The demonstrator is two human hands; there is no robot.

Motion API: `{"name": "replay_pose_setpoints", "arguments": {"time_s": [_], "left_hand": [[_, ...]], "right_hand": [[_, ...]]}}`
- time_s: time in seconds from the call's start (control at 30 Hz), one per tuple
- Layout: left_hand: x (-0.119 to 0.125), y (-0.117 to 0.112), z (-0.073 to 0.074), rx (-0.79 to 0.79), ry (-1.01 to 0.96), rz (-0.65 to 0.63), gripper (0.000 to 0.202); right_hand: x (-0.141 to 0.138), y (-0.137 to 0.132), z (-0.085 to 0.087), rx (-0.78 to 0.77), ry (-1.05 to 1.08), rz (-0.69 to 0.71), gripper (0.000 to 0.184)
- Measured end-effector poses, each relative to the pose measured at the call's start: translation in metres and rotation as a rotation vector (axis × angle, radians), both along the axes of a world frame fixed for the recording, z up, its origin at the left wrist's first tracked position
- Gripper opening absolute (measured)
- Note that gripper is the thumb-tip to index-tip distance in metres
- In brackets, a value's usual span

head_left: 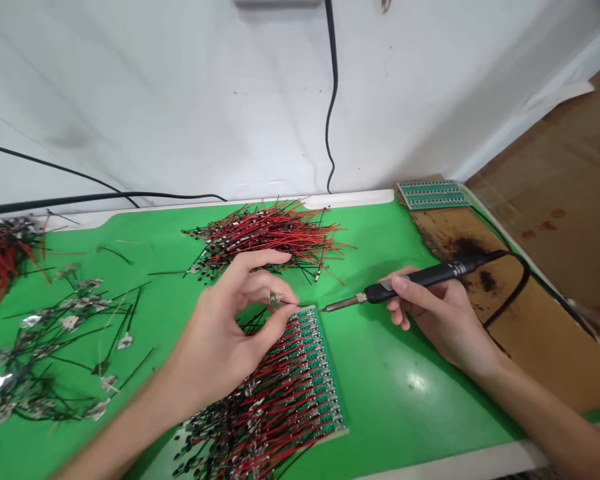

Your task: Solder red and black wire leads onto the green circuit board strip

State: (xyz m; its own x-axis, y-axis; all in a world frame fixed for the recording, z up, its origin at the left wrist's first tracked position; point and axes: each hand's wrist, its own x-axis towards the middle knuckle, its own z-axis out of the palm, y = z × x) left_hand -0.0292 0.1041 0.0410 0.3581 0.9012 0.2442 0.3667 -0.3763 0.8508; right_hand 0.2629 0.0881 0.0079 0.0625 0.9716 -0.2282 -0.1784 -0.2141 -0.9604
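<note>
On worktop (390,393), circuit board (326,373) lies front centre, wire pile (270,230) behind it, loose leads (70,323) left, cardboard sheet (545,340) right.

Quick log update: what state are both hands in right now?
Left hand: closed, pinching a small wired part.
Right hand: closed, holding the soldering iron.

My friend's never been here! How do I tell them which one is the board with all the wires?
Start at the bright green tabletop and find the left hand. By its fingertips is the far end of a green circuit board. Many red wires stretch leftward from it, while the other board, on brown cardboard, shows none.
</note>
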Motion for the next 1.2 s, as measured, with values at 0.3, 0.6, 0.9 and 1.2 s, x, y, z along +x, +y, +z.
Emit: {"name": "replay_pose_setpoints", "arguments": {"time_s": [0.3, 0.6, 0.9, 1.2], "left_hand": [[-0.022, -0.003, -0.007, 0.330, 0.427, 0.095, 0.043], [-0.025, -0.008, -0.006, 0.335, 0.455, 0.157, 0.034], [0.001, -0.030, -0.003, 0.169, 0.317, 0.339, 0.032], [0.002, -0.039, -0.015, 0.271, 0.385, 0.291, 0.029]], "right_hand": [[0.007, -0.007, -0.004, 0.015, -0.035, 0.004, 0.034], [-0.001, -0.014, 0.000, -0.031, -0.053, -0.087, 0.035], [-0.005, -0.016, 0.002, 0.009, -0.074, -0.051, 0.034], [0.012, -0.012, -0.010, 0.104, -0.081, 0.092, 0.020]]}}
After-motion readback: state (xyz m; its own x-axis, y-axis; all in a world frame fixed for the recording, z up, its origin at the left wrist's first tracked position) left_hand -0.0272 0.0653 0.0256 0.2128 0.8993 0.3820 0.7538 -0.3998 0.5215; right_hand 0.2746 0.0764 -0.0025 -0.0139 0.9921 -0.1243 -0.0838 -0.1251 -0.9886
